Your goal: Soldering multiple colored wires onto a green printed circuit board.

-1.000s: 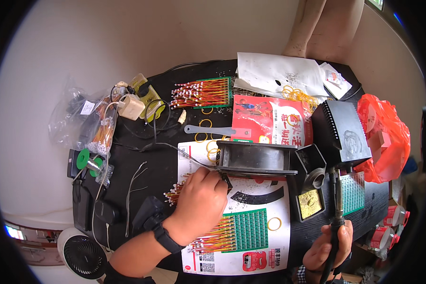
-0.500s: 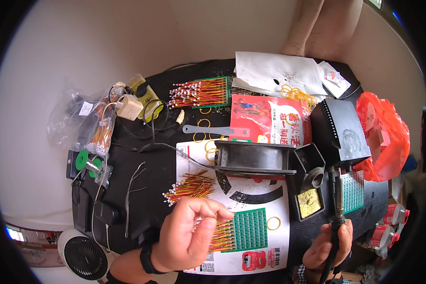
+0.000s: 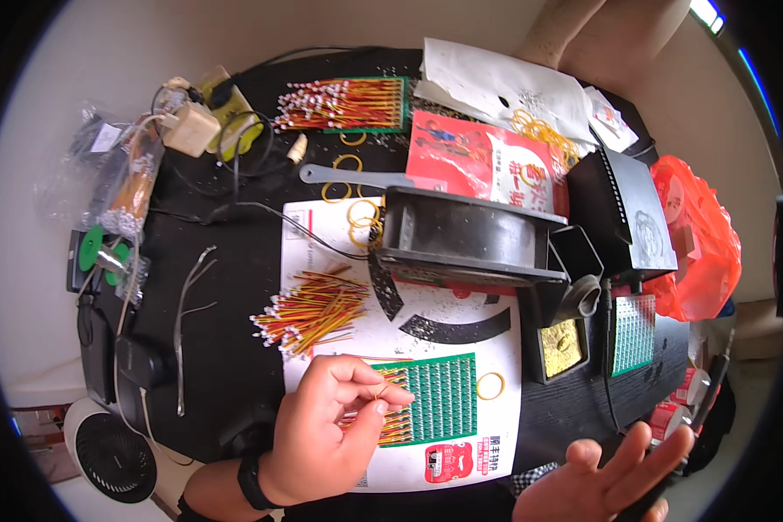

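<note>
Pinching left hand: the left hand [image 3: 322,431], bottom centre of the frame, has thumb and forefinger pressed together on what looks like a thin wire [image 3: 378,397].
Right hand: the right hand [image 3: 596,487], at lower right, looks loosely spread; a dark rod-like tool [image 3: 713,383], perhaps a soldering iron, runs up behind it. I cannot tell whether it is gripped.
Green board: the green board [image 3: 444,396] lies just below centre on a white sheet [image 3: 313,252], wires along its left side, partly under the left hand.
Wire pile: the loose red and yellow wires [image 3: 313,313] lie left of centre.
Wiring step: I'd judge a single wire is being readied for the board; the next move calls for a steady pinch and its end lined up with a free spot.
Print: dark and red lettering marks the white sheet; bold characters cross the red leaflet [image 3: 461,148], above centre. A small white label [image 3: 105,137] sits at upper left.
</note>
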Motion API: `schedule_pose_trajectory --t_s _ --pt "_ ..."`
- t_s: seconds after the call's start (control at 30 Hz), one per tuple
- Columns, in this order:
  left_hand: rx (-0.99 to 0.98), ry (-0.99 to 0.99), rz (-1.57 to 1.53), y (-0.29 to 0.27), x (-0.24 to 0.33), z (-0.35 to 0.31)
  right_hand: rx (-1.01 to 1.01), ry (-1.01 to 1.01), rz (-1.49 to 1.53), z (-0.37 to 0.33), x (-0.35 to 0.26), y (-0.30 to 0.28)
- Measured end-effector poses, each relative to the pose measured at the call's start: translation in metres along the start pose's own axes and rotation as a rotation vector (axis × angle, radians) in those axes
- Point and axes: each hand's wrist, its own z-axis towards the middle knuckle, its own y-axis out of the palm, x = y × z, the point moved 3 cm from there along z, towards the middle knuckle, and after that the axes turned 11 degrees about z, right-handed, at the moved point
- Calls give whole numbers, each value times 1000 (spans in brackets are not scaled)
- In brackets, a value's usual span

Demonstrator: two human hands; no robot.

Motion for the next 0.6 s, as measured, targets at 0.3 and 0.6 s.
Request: schedule_pose_trajectory --t_s 0.3,0.6 --pt "-55 118 332 13 -6 10 -31 317 652 12 -29 4" --pt "-144 54 269 -7 1 -3 -102 538 928 11 -32 23"
